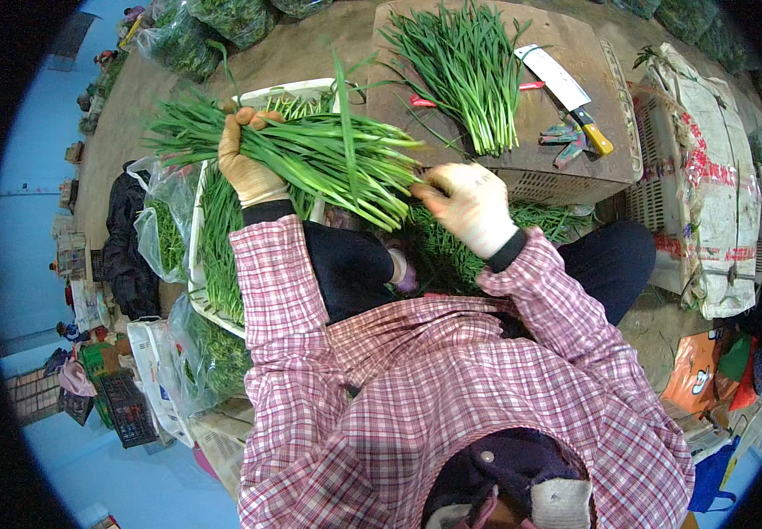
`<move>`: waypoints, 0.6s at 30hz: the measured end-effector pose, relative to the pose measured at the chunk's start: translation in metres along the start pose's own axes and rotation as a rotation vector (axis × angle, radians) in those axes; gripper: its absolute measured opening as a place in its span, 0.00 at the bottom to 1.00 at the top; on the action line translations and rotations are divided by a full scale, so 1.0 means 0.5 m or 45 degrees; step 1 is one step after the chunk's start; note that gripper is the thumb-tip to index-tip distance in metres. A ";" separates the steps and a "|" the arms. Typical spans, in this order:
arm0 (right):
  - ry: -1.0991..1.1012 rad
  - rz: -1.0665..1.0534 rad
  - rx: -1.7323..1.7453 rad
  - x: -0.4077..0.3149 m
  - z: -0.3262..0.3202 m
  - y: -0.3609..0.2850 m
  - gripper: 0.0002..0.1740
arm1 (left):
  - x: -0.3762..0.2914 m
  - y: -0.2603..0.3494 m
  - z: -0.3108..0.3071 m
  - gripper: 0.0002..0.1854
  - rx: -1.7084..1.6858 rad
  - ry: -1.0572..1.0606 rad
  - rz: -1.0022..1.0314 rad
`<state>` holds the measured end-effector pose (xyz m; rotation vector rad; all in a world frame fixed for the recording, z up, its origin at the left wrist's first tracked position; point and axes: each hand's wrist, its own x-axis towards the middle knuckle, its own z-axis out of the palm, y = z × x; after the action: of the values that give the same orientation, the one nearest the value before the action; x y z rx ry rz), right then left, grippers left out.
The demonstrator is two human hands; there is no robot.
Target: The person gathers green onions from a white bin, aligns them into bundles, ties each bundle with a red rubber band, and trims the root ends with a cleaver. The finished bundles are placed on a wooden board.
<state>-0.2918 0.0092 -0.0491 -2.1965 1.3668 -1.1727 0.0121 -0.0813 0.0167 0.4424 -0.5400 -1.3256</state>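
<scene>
My left hand [249, 155], in a tan-stained work glove, is closed around a thick bunch of green garlic chives [315, 149], leaves to the left and pale stems to the right. Beside the stem ends is my right hand [467, 202], in a whitish glove, its fingertips blurred and curled; whether they pinch a stem cannot be told. A second bunch of chives [477, 73] lies on the brown board [533, 175] in front of me. To its right lie a cleaver [556, 79] with a yellow and black handle and a multicoloured glove [566, 140]. Red-handled items lie partly under that bunch.
A white crate [197, 291] of greens stands left, beside clear plastic bags [156, 231]. More loose greens [447, 254] lie below, between my knees. On the right, a white woven sack [718, 198] covers a crate. Bagged greens [235, 20] stand on the floor at the far side.
</scene>
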 end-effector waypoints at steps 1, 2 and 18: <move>-0.101 0.088 -0.061 -0.025 -0.013 0.024 0.11 | 0.002 0.014 -0.005 0.09 -0.002 0.029 0.067; -0.216 0.276 -0.095 -0.050 -0.024 0.043 0.12 | 0.002 0.027 -0.009 0.09 -0.016 0.046 0.097; -0.412 1.016 1.187 0.048 -0.048 -0.035 0.14 | 0.002 0.029 0.020 0.08 -0.197 0.119 0.032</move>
<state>-0.2945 0.0015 -0.0120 -0.9770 1.0504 -0.8187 0.0176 -0.0795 0.0334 0.3668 -0.3610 -1.3051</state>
